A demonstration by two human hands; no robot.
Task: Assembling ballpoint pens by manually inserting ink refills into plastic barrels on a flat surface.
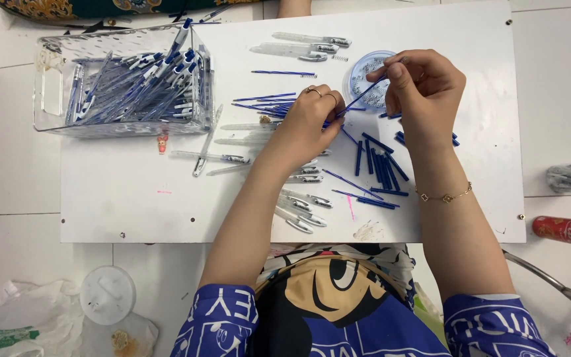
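Blue refill (358, 100), pinched between left hand (305, 122) and right hand (424, 86) just beside the round spring tub (365, 66), wants steady alignment, its tip seemingly taking a spring.

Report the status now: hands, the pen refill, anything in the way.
Left hand and right hand both pinch one blue refill. It is lifted over the white board, beside the round tub of springs. Nothing blocks.

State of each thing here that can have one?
Left hand: pinching a blue refill.
Right hand: gripping the refill's upper end.
Clear bin: open, packed with pens.
Round dish: uncovered, holding springs.
Can: lying on its side.
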